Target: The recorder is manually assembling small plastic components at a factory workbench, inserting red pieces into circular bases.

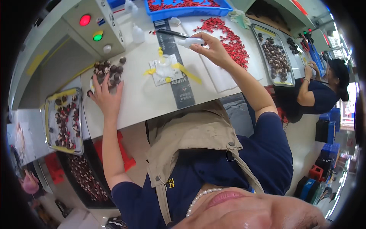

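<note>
The fingers (103, 87) of the left hand (107, 103) are spread and curved over a cluster of dark brown balls (119, 70) at the left of the white worktop (133, 95); whether any ball is gripped cannot be told, since the tips are partly lost among the pile. By the right hand (214, 51), a small white bottle (191, 41) is pinched between thumb and forefinger and held above the worktop, its narrow tip pointed leftward (a slim black stick (167, 32) is seen just behind it). Between the two hands, a pale square base (157, 78) is placed, with a clear round piece (164, 61) set on it and strips of yellow tape (187, 72) stuck across its edges. Farther back, a second white bottle (138, 34) is stood upright, and red pieces (183, 5) are heaped in a blue tray (164, 15). More are scattered over a white sheet (223, 78). Brown balls are also laid in a left metal tray (49, 131) and a right metal tray (284, 84), past which a co-worker (322, 95) is seen.
</note>
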`<state>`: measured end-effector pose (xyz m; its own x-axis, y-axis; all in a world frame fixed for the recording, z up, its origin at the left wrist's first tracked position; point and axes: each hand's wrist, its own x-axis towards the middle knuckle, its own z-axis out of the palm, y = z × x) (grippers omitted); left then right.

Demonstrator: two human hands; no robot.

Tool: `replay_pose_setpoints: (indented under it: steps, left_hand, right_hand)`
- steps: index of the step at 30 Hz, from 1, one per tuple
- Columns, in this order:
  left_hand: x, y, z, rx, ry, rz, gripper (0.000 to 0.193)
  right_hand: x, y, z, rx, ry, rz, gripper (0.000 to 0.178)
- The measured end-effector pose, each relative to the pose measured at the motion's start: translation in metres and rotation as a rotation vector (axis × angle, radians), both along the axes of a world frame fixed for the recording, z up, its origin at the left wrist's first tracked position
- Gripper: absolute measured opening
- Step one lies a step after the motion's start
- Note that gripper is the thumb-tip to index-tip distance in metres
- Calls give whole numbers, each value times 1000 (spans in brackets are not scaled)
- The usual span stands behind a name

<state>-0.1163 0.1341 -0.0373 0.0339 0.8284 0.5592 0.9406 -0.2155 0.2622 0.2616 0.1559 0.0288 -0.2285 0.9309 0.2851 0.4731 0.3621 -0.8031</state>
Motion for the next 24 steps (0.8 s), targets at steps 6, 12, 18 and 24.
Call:
replay_pose_setpoints:
  steps: [6,12,18,24]
  left_hand:
    - [-4,-4,-1,-12,-8,7,54]
    - [-6,-3,-3,-6,11,-11,53]
    - [-6,-4,-1,-4,4,-9,51]
    - [-6,-5,-1,-21,-15,-14,48]
  right_hand:
    - [-19,-6,19,434,-401,74,28]
    - [-29,-6,29,462,-537,115,26]
    - [-38,-4,40,504,-653,152,26]
    - [-41,-3,43,517,-682,177,26]
